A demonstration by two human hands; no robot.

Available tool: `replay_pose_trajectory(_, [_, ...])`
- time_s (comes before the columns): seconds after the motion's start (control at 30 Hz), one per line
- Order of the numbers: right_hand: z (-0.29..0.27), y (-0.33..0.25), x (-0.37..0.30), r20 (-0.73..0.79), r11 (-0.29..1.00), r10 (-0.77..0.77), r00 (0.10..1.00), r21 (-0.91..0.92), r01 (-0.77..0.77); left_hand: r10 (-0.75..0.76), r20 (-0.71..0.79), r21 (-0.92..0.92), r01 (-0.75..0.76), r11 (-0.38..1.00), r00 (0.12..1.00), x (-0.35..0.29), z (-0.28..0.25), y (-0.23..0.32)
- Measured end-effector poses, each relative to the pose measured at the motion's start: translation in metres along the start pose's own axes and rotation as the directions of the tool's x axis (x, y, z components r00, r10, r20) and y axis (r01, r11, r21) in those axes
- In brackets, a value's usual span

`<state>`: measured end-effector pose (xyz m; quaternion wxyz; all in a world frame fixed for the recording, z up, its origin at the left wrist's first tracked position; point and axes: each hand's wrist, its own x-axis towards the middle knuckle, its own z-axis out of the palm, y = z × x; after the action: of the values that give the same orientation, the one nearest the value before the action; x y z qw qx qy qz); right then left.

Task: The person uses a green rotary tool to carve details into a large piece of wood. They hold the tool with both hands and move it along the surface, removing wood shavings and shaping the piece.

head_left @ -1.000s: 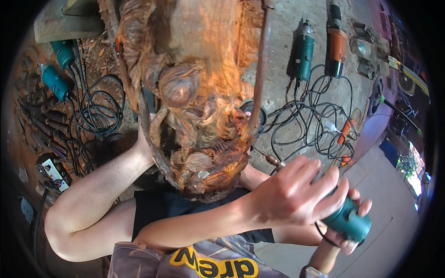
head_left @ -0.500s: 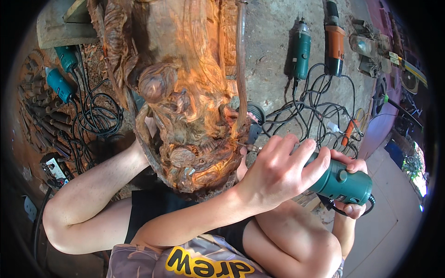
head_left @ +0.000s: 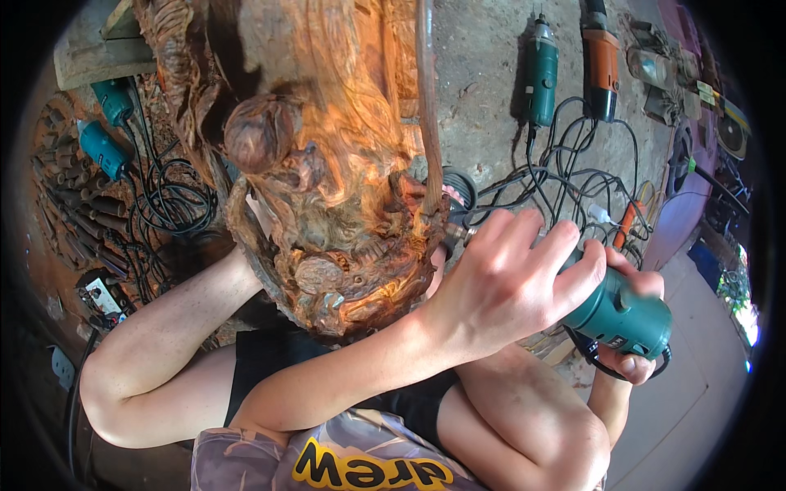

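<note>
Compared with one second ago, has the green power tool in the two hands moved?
Yes: judged against the orange power tool lying at upper right, the held green tool has moved up the picture, nearer to it.

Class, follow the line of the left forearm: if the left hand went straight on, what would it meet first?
The green power tool, which the left hand curls over. Beyond it, the right hand looks next, though one fisheye view leaves the depth unclear.

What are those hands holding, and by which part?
A green power tool: the left hand grips its front part, the right hand its rear body.
</note>
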<state>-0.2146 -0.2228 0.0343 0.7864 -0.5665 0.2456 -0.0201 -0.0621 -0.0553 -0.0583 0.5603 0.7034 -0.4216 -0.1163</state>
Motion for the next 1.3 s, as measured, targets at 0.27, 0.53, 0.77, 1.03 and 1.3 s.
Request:
replay_pose_trajectory(0.27, [0.002,0.002,-0.005,0.037,0.999,-0.011,0.999,-0.036,0.012,0.005,-0.04,0.002,-0.005,1.0,0.999,-0.012,0.003,0.002])
replay_pose_trajectory(0.53, [0.014,-0.007,0.004,0.062,0.998,-0.05,0.997,-0.033,0.052,0.071,-0.101,0.032,-0.069,0.997,0.992,0.006,0.001,-0.004])
replay_pose_trajectory(0.77, [0.009,-0.004,0.004,0.085,0.996,-0.082,0.993,-0.014,0.083,0.075,-0.117,0.049,-0.07,0.996,0.99,0.007,0.0,0.0])
replay_pose_trajectory(1.03, [-0.045,0.018,-0.01,-0.013,0.996,0.026,1.0,-0.085,-0.027,-0.018,0.131,0.221,-0.012,0.975,0.991,-0.001,0.011,0.019])
replay_pose_trajectory(1.3, [-0.064,-0.023,0.016,-0.01,0.671,0.268,0.963,-0.716,-0.194,-0.072,0.297,0.457,-0.075,0.886,0.952,0.001,0.038,0.022])
